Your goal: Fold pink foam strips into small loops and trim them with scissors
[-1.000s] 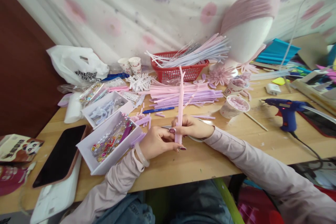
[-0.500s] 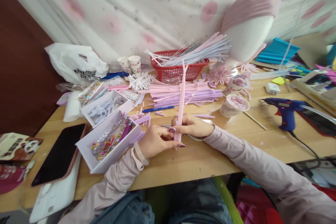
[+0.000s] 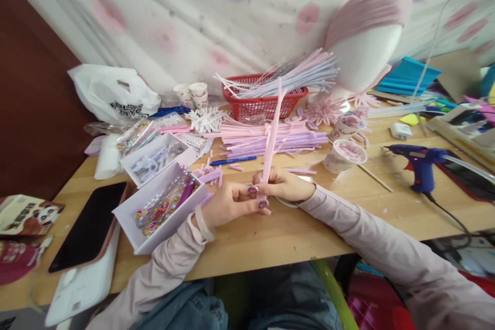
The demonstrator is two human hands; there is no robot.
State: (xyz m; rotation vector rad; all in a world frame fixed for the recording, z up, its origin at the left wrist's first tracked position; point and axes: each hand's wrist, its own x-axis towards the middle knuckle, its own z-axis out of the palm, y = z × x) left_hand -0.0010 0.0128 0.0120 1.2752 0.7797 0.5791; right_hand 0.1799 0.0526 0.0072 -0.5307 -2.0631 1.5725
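Between my hands a small bundle of pink pipe cleaners stands nearly upright, its top leaning slightly right. My left hand pinches the bundle's lower end between thumb and fingers. Closed round the same end from the other side is my right hand; its fingers are partly hidden behind the bundle. Behind them lie piles of pink pipe cleaners and purple pipe cleaners. A blue pen rests just in front of the piles.
On the left are a white box of beads and gems, another white box and a phone. A red basket stands behind. To the right are a paper cup, a wooden stick and a blue glue gun.
The pink bundle has tilted a little to the right at its top. My left fingers have shifted slightly on its lower end; my right hand stays nearly in place.
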